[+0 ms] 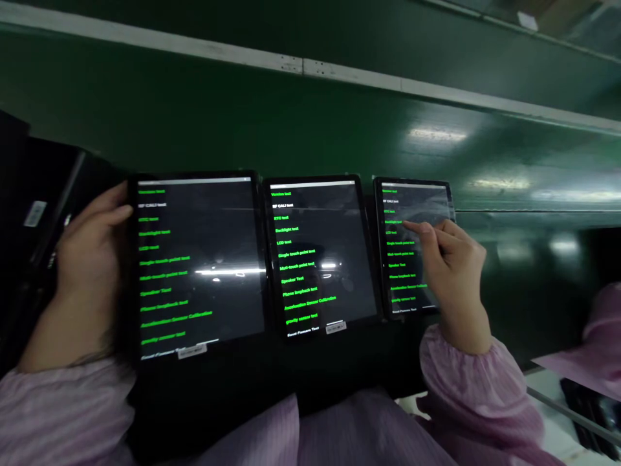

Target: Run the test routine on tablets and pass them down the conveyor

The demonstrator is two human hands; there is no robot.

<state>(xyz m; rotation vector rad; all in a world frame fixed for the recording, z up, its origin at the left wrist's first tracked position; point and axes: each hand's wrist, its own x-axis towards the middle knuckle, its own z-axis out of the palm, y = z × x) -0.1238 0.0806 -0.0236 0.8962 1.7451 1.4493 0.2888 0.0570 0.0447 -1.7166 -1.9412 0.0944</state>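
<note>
Three tablets lie side by side, each lit with a dark screen listing test names, mostly in green letters. My left hand grips the left edge of the left tablet, thumb on its frame; the fingers behind are hidden. The middle tablet has a small white label at its lower edge, and so does the left one. Over the right tablet, my right hand points with its index finger at the list near "Backlight test". Its other fingers are curled, with nothing held; I cannot tell whether the fingertip touches the glass.
Dark stacked items, one with a white label, stand at the far left. A pale metal strip crosses the green work surface behind the tablets. At the right edge shows another person's pink sleeve.
</note>
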